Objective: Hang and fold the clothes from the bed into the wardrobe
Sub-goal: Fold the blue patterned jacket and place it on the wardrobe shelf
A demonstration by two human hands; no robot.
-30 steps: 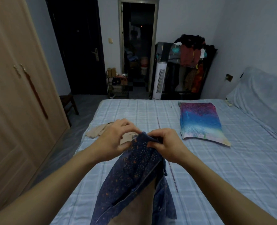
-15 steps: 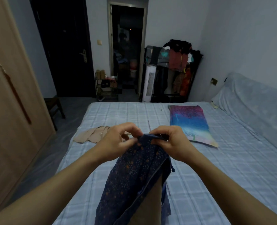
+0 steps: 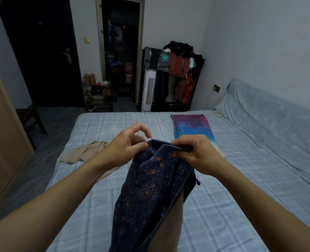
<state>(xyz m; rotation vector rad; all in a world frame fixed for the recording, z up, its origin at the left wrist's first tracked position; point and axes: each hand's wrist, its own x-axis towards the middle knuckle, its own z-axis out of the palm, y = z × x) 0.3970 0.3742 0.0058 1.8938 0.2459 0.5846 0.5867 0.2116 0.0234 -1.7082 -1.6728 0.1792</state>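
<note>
A dark blue garment with small orange flowers hangs in front of me over the bed. My left hand pinches its top edge on the left with thumb and fingers. At the right of that edge my right hand grips the fabric with curled fingers. A beige garment lies flat on the bed's left side. A pink and blue folded cloth lies further back on the bed. The wardrobe stands at the left with its door closed.
A dark stool stands on the floor between wardrobe and bed. Behind the bed are a white tower fan, a loaded clothes rack, a small shelf and an open doorway. A covered headboard runs along the right.
My hands have drawn slightly apart along the garment's top edge, spreading it wider. The view has turned right, so less of the wardrobe shows.
</note>
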